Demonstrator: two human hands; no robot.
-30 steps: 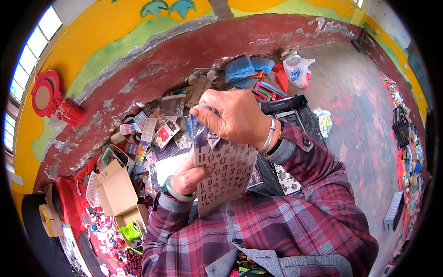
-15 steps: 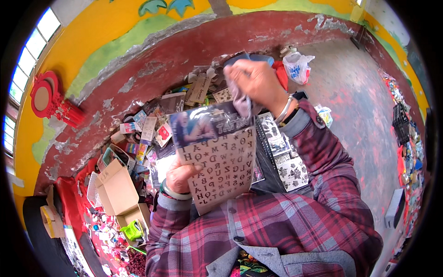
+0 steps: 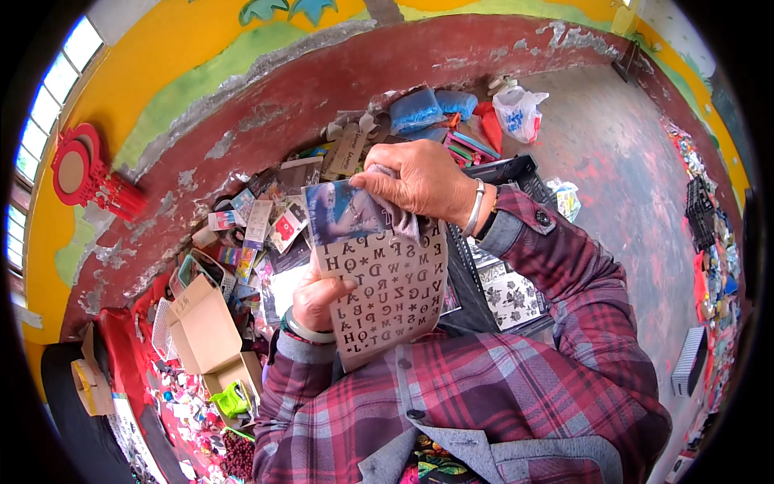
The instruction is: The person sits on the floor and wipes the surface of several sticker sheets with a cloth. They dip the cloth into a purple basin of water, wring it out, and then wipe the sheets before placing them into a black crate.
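Observation:
A sheet of temporary tattoos, white with rows of dark letters and a blue picture header, stands tilted before my chest. My left hand is closed on its left edge, thumb across the front. Over the top of the sheet, my right hand is closed on a crumpled greyish-pink cloth, which rests against the header and hides its right part. Behind the sheet, a black crate holds more patterned sheets, some with dark flower prints.
Packets and cards lie heaped by the red wall at left. An open cardboard box sits left of me, near red beads. Blue packages and a white plastic bag lie at the back. A grey basket stands at right.
My right hand has come down and slightly left, bringing the cloth onto the sheet's header. My left hand still holds the sheet in nearly the same place.

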